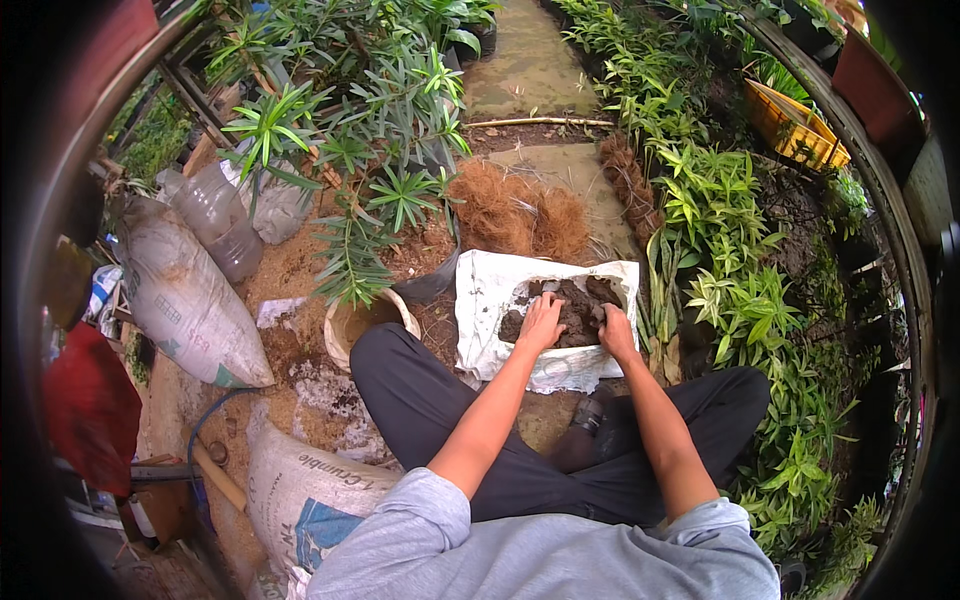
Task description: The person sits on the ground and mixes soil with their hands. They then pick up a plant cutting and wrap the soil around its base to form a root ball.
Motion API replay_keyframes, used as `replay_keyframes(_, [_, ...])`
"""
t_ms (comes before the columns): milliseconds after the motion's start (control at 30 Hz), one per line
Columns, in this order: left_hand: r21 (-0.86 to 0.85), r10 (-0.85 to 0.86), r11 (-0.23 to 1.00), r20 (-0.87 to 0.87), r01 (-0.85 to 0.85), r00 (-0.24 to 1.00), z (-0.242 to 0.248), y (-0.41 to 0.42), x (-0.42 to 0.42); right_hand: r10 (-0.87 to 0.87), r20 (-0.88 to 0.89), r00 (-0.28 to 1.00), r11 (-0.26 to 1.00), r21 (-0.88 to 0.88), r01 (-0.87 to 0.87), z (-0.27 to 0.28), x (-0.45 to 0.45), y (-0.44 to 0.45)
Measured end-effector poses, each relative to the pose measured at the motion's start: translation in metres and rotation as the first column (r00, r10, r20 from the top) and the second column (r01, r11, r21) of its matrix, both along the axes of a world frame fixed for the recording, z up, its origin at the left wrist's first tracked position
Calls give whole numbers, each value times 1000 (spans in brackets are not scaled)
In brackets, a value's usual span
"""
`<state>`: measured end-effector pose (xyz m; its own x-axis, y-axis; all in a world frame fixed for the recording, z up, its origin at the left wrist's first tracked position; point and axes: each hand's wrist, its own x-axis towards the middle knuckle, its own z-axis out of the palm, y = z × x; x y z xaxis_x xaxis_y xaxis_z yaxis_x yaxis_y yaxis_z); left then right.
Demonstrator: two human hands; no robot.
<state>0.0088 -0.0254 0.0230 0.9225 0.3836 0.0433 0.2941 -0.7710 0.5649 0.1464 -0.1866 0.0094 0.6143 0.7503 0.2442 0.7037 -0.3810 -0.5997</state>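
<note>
Dark, clumpy soil (576, 311) lies in the opening of a white woven plastic sack (480, 300) in front of me. My left hand (541, 322) rests on the left part of the soil with its fingers curled over it. At the right edge of the opening, my right hand (615, 330) touches the soil with its fingertips, by a dark clump. The fingertips of both hands are partly hidden by soil, so I cannot tell whether either holds a piece. Brown coconut fibre (517, 214) lies in bundles just beyond the sack.
A round pale pot (334, 330) stands beside my left knee. Filled woven sacks (187, 292) lie at the left, near a clear plastic container (217, 217). Leafy potted plants (405, 195) lean in at upper left; dense seedlings (712, 202) line the right, with a yellow crate (799, 127) beyond.
</note>
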Motion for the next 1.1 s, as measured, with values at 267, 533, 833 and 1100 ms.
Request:
replay_keyframes(267, [-92, 30, 995, 15, -28, 999, -1, -2, -5, 149, -17, 989, 987, -65, -150, 38, -8, 5])
replay_keyframes(533, [91, 105, 991, -28, -102, 994, 5, -9, -2, 201, 73, 977, 953, -247, -177, 37, -31, 14])
replay_keyframes(833, [97, 77, 992, 8, -77, 997, -5, -4, -4, 165, 161, 973, 947, -302, -110, 47, -48, 18])
replay_keyframes(1100, [233, 139, 963, 16, -139, 990, -9, -9, -9, 123, 272, 954, 949, -314, -33, 29, -53, 18])
